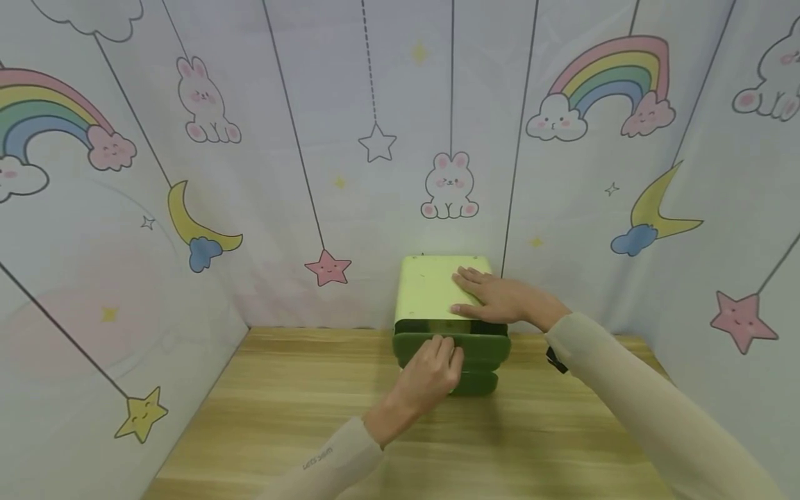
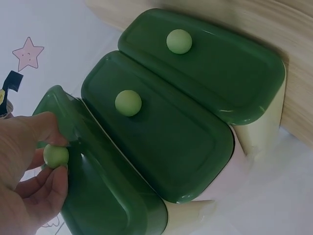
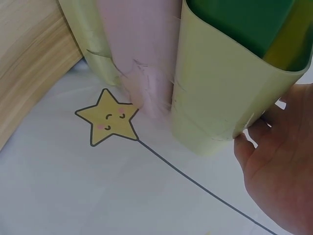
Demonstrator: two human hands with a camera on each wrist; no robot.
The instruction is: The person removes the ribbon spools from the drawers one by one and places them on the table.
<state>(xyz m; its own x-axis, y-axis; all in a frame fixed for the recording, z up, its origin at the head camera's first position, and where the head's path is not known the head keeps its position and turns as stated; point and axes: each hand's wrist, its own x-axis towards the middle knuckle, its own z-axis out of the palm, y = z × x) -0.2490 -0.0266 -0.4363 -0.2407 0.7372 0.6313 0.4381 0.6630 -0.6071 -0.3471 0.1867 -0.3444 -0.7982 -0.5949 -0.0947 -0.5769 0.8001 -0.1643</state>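
A small drawer cabinet [image 1: 428, 288] with a pale yellow-green top stands against the back wall. Its top drawer [image 1: 484, 351] has a dark green front and is pulled partly out, with a dark gap behind the front. My left hand [image 1: 428, 375] pinches that drawer's round light green knob [image 2: 56, 155] between thumb and fingers. Below it, the middle drawer [image 2: 161, 132] and bottom drawer [image 2: 220, 68] have matching fronts and knobs. On the cabinet's top, toward the right side, my right hand [image 1: 503, 298] rests with its fingers extended.
The cabinet stands on a wood-grain tabletop [image 1: 300, 403]. Pale cloth walls [image 1: 281, 173] printed with rainbows, rabbits, moons and stars surround it at the back and both sides. A pink middle section [image 3: 144, 58] of the cabinet shows in the right wrist view.
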